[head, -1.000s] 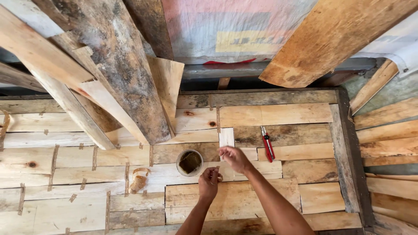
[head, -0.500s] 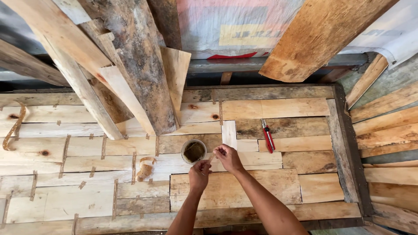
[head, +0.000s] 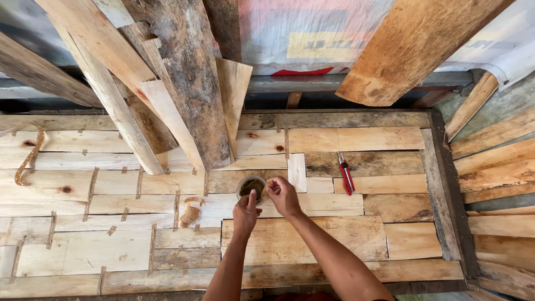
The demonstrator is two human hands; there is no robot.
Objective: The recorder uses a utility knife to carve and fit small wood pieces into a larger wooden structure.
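Reaching forward over the bench (head: 334,239), you have both hands at a small round tin (head: 251,186) that sits on the pale boards near the middle of the surface. Your left hand (head: 246,213) comes up to the near rim of the tin, fingers curled, with one fingertip touching the edge; whether it actually grips the tin I cannot tell. Your right hand (head: 283,195) is just beside the tin on its right, fingers bent and pinched inward toward the rim, and I cannot tell whether it holds anything small between them. The tin holds something dark and brownish.

Just right of your right hand a short pale strip of wood (head: 296,172) lies upright across the boards. Further right, well apart from the tin, a red-handled knife (head: 346,173) lies on a darker board. To the left of the tin a curled wood shaving (head: 190,210) rests on the bench, and a long curled brown strip (head: 29,158) lies near the far left edge. Several rough planks (head: 189,83) lean over the back of the bench, their lower ends resting on it behind the tin.
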